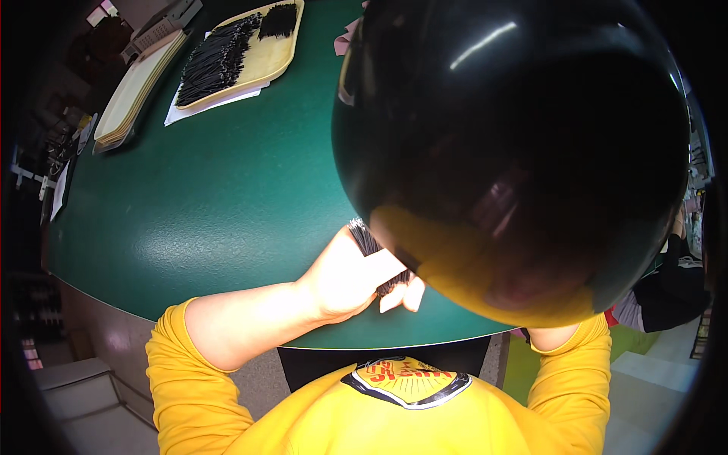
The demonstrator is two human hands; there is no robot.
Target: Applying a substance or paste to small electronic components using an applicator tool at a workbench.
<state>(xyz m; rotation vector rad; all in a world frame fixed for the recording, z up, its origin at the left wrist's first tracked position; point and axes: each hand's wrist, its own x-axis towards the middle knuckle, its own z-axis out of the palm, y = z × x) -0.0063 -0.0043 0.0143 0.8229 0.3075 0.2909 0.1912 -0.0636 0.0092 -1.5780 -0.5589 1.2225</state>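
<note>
My left hand (341, 277) is closed around a bundle of thin black wires (365, 239) just above the near edge of the green table. Silvery ends of the wires stick out at the top, and more of the bundle shows below my thumb. A large, glossy black dome-shaped thing (523, 152) hangs in front, covering the right side of the work area. It hides my right hand; only a bit of my right forearm (552, 338) shows beneath it. Fingertips (409, 294) show at the bundle's lower end, just by the dome's edge.
At the back of the green table (205, 197), a cream tray (265, 67) with many black wires rests on white paper (174, 114). Stacked shallow trays (136, 95) lie farther left. Pinkish cloth (345, 42) is partly hidden behind the dome. Dark fabric (671, 296) lies at the right.
</note>
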